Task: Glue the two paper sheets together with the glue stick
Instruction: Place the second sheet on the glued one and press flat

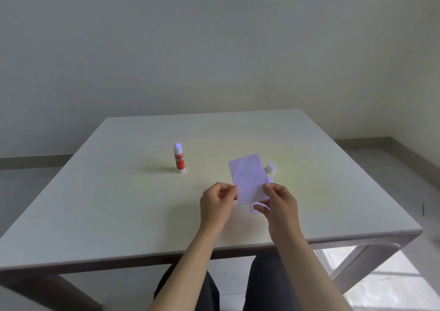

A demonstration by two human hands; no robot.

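Observation:
A small white paper sheet [247,179] is held above the table, pinched at its lower left edge by my left hand [217,203] and at its lower right edge by my right hand [278,203]. Its upper face shows a patch of glue texture. A second white sheet [256,208] lies flat on the table beneath it, mostly hidden; only a corner shows under my right hand. The red glue stick [179,159] stands upright and uncapped at the left of the sheets. Its white cap [270,168] sits on the table just right of the held sheet.
The white table [119,203] has its front edge close to my body and its right front corner at the right. A wall stands behind the table's far edge. My legs show under the front edge.

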